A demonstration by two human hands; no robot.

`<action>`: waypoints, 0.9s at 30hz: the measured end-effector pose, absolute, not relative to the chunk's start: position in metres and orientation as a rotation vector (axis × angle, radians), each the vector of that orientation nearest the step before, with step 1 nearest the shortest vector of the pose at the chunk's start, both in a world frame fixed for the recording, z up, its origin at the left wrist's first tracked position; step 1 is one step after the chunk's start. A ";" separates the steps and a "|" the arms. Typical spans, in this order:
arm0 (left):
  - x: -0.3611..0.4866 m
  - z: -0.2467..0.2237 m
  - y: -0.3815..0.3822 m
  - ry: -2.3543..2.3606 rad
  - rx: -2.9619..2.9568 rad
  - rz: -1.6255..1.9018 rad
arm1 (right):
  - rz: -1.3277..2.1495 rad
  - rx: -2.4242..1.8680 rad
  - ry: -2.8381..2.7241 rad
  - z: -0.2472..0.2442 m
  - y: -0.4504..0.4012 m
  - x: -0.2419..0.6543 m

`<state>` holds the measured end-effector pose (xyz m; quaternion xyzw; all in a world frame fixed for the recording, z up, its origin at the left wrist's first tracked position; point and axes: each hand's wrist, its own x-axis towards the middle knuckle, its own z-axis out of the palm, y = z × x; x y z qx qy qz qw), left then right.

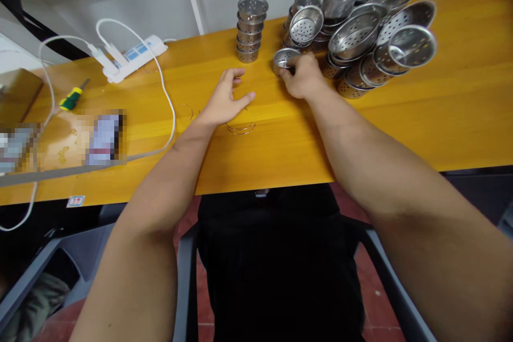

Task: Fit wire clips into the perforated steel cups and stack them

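Observation:
My right hand grips the rim of a small perforated metal strainer cup, thumb outside and fingers over its edge. This cup stands at the near left side of a crowded group of metal strainer cups, some stacked and some tilted. My left hand hovers over the table with fingers apart and nothing in it. Thin curved wire pieces lie just beneath and beside it. Beyond the left hand rises a neat stack of several strainer cups.
A wooden table runs along a grey panel. To the left lie a white power strip with white cables, a green-and-yellow screwdriver and a blurred phone-like object. A brown box sits at the far left.

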<state>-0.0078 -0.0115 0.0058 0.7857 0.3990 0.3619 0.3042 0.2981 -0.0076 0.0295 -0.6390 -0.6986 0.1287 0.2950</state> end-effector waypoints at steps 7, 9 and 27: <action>-0.007 0.007 -0.014 1.042 2.118 0.964 | 0.233 -1.614 -1.831 0.047 -0.048 0.265; -0.008 0.008 -0.014 1.040 2.120 0.966 | 0.206 -1.602 -1.875 0.056 -0.062 0.250; -0.006 0.014 -0.018 1.077 2.000 1.024 | 0.359 -1.740 -1.792 0.140 0.050 0.211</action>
